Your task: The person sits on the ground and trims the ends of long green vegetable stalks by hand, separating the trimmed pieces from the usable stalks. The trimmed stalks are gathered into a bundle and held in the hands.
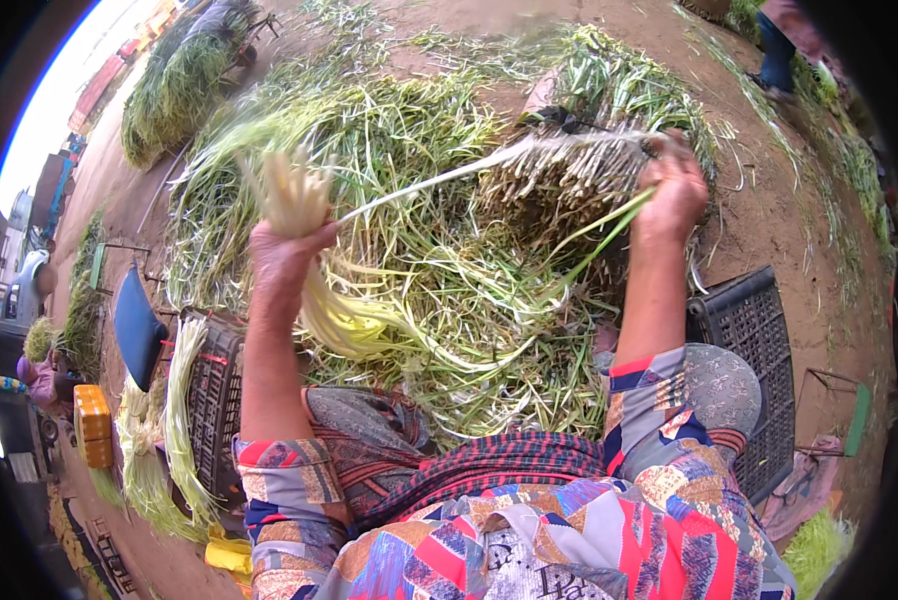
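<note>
My left hand (288, 246) is closed around a bunch of pale stalks (297, 193). Their cut ends stick up above the fist, and the yellow-green leaves (355, 324) hang below it. From that fist a thin white stalk (426, 182) stretches across to my right hand (674, 196), its far part blurred. Green leaf strips (606, 244) trail from the right fingers, which are pinched and partly blurred. Just behind the right hand lies a thick bundle of stalks (561, 176), root ends toward me, with a dark tie around it.
A heap of discarded leaves (419, 277) covers the ground before me. Black plastic crates stand at left (213, 405) and right (749, 375). Pale stalk bunches (186, 420) lie by the left crate, near a blue-seated stool (135, 326). Another person's leg (777, 64) shows at upper right.
</note>
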`<action>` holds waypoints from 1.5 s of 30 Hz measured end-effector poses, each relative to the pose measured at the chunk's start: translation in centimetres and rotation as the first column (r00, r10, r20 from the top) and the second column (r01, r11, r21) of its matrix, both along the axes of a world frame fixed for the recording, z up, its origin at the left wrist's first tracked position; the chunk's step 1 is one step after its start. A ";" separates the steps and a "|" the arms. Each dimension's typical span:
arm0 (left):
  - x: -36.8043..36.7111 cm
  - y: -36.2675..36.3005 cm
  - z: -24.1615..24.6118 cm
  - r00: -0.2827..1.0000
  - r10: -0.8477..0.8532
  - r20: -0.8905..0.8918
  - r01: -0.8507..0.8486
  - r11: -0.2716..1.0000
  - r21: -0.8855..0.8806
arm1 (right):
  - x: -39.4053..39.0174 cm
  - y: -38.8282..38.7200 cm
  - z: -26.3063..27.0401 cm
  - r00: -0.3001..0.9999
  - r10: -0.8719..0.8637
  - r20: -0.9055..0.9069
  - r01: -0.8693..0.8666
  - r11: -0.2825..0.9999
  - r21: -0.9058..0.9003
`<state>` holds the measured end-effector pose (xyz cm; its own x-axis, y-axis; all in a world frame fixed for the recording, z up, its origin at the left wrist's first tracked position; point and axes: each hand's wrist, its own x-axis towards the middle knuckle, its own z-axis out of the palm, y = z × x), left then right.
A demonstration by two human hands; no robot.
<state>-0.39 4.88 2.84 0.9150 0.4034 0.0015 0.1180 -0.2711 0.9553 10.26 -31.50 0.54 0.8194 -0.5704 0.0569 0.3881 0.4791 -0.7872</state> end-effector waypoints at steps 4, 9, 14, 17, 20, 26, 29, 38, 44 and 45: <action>-0.5 1.7 0.7 0.983 0.181 0.014 -0.181 0.983 0.013 | 0.3 -2.7 -1.0 0.905 -0.424 -0.028 0.390 0.854 -0.345; -0.2 -0.1 0.9 0.996 0.052 0.070 -0.051 0.999 -0.008 | -3.6 8.1 -6.0 0.174 0.597 -0.783 -0.840 -0.326 -0.434; -0.6 -1.9 0.5 0.994 -0.096 -0.046 0.100 0.990 0.096 | -3.7 9.9 -7.1 0.272 0.943 -0.191 -0.962 0.265 -0.062; -0.4 -2.2 -0.5 0.983 -0.124 -0.137 0.153 0.962 0.227 | -1.8 8.2 -6.6 0.547 0.835 0.061 -0.823 0.522 0.226; 0.3 -2.3 -1.5 0.981 -0.095 -0.170 0.150 0.924 0.352 | -0.7 7.6 -5.7 0.575 0.818 0.025 -0.816 0.575 -0.059; 1.1 -3.3 -1.1 0.974 -0.173 -0.149 0.214 0.919 0.332 | -2.0 11.5 -3.6 0.632 0.745 -0.216 -0.747 0.510 -0.427; 0.4 -4.5 -1.6 0.878 -0.476 -0.047 0.476 0.863 0.169 | -3.7 14.0 -4.8 0.351 0.935 -0.056 -0.911 0.327 -0.253; 1.1 3.4 -1.2 1.000 0.014 0.004 -0.014 0.805 0.593 | -7.1 11.6 -18.9 0.169 0.086 -0.982 -0.359 -0.923 -0.142; 0.1 5.0 0.4 0.965 0.257 0.049 -0.185 0.536 0.824 | -10.2 6.8 -24.7 0.449 0.252 -0.857 -0.375 -0.817 -0.437; -0.2 4.6 0.3 0.967 0.250 0.046 -0.183 0.557 0.810 | -9.2 6.8 -24.6 0.401 0.279 -0.872 -0.514 -0.720 -0.467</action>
<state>-0.63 9.50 3.13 0.8116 0.4525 0.3696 0.3328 -0.8779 0.3443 1.01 -24.72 -24.01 0.5787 0.6755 -0.4570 0.5067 -0.7368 -0.4476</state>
